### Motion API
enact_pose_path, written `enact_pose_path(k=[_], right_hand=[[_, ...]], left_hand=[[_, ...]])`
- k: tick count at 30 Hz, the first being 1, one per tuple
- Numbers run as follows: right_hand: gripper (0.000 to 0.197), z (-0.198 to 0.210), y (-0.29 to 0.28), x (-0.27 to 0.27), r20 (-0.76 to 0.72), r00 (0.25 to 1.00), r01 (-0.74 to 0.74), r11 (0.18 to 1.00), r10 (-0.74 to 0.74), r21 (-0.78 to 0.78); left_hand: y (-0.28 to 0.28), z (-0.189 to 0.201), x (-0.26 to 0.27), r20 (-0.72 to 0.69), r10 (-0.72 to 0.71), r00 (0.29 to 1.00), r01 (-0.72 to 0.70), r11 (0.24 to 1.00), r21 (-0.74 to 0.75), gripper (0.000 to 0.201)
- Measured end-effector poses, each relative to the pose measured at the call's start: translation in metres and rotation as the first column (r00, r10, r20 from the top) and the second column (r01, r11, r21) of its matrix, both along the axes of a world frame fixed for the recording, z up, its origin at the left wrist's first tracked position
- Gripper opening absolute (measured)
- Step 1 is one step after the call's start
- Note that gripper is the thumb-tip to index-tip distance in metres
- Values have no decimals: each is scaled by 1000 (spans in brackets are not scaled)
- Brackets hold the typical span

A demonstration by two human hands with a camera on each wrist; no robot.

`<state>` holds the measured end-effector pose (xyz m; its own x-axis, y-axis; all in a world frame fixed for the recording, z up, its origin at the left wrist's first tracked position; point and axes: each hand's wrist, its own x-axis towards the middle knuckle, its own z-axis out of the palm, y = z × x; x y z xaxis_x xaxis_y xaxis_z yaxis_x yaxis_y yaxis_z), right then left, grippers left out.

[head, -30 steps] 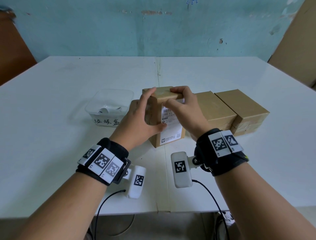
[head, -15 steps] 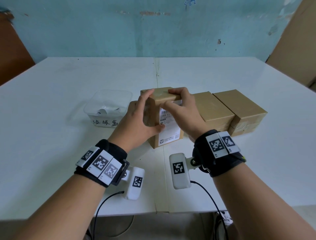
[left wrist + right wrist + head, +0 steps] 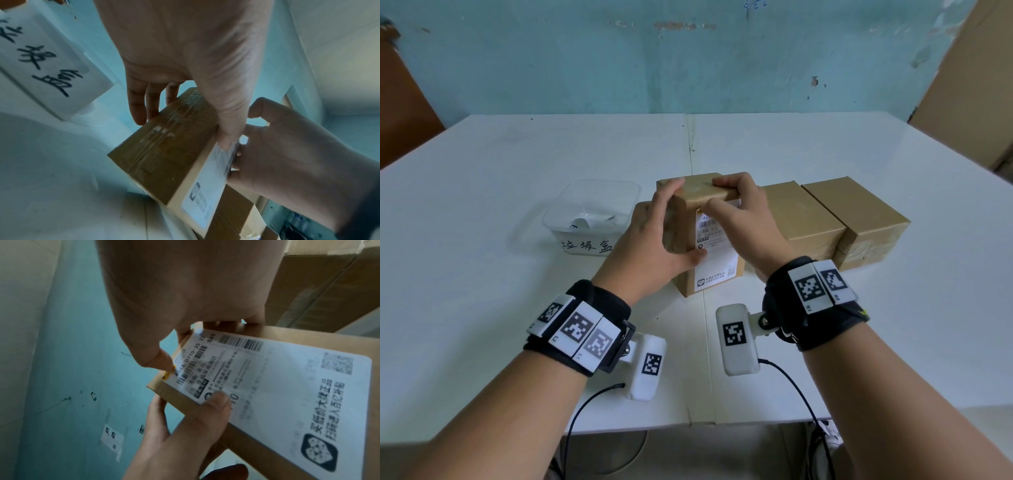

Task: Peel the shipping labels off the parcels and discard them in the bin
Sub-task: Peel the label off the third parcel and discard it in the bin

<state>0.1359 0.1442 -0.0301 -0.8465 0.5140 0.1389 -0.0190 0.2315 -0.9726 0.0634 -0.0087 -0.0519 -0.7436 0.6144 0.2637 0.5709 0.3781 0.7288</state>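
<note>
A brown parcel (image 3: 700, 186) stands on end on the white table (image 3: 482, 274), its white shipping label (image 3: 717, 263) facing me. My left hand (image 3: 654, 240) grips the parcel's left side, thumb (image 3: 213, 402) pressed on the label (image 3: 287, 386). My right hand (image 3: 743, 216) curls its fingers over the parcel's top edge. Its thumb (image 3: 156, 358) digs its nail at the label's upper-left corner, where a small yellow bit shows. The label lies flat on the parcel (image 3: 164, 154). The clear plastic bin (image 3: 558, 212) stands to the left and holds crumpled white paper.
Two more brown parcels (image 3: 801, 212) (image 3: 856, 205) lie flat just right of the held one. A large cardboard sheet (image 3: 969, 85) leans at the back right. The bin (image 3: 41, 65) sits close to my left hand (image 3: 185, 56). Cables hang past the table's front edge.
My right thumb has slid slightly left and down along the label's top edge to its upper-left corner. The parcel and my left hand have hardly moved.
</note>
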Motion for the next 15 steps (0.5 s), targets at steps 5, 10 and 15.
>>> enact_pose_path(k=[5, 10, 15], right_hand=[[50, -2, 0, 2, -14, 1000, 7, 998, -6, 61], [50, 2, 0, 4, 4, 1000, -21, 1000, 21, 10], [45, 0, -2, 2, 4, 1000, 13, 998, -14, 62]], left_hand=[[-1, -2, -2, 2, -3, 1000, 3, 1000, 25, 103], [0, 0, 1, -1, -4, 1000, 4, 1000, -7, 102], [-1, -2, -1, -2, 0, 1000, 0, 1000, -1, 103]])
